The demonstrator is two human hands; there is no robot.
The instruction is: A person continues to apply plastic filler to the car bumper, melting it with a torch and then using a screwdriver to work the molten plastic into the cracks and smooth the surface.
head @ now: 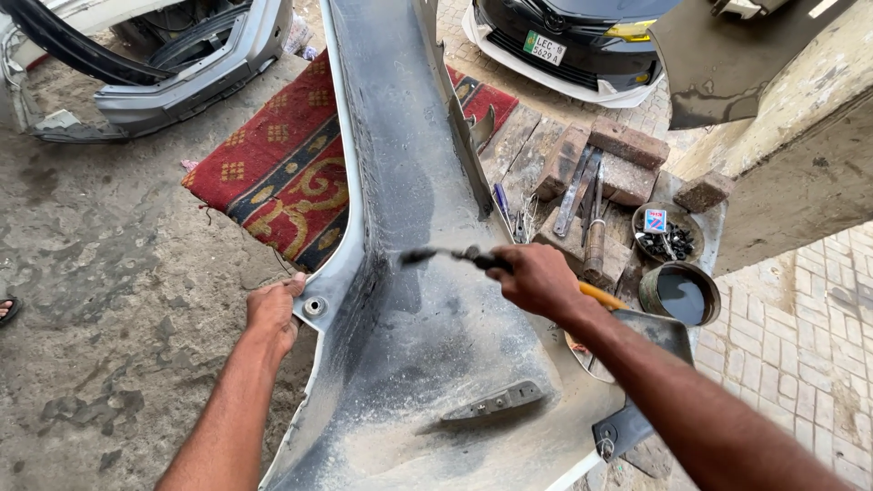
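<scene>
A long grey car bumper [409,345] lies inside-up in front of me, dusty and scuffed. My left hand [273,314] grips its left edge beside a round mounting hole. My right hand [536,277] is closed around a tool with a yellow-orange handle [602,295] and a dark shaft. The blurred dark tip [420,257] hovers over the bumper's inner surface near its middle.
A red patterned rug [282,173] lies under the bumper. At right are bricks [627,141], metal files [582,195], a bowl of dark screws [668,236] and a tin of dark liquid [680,295]. Another bumper [182,82] and a car front [564,45] stand behind.
</scene>
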